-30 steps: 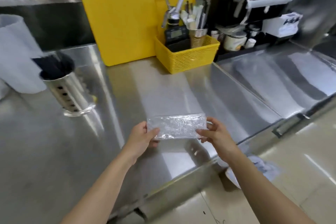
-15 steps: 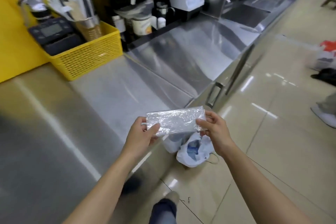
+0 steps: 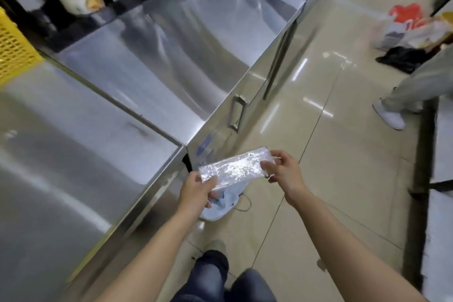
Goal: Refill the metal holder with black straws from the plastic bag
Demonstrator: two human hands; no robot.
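With the clear plastic bag point(image 3: 235, 168) looking empty, pinched by the left hand point(image 3: 196, 190) and right hand point(image 3: 284, 172) off the bench's point(image 3: 103, 154) front corner, refilling seems finished, disposal remaining.

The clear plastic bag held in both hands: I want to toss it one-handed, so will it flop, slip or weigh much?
The plastic bag looks folded flat and empty, so probably very light. It spans straight between the left hand and right hand, yet thin film would likely droop once one end is released. Its glossy, crinkled surface may be somewhat slippery.
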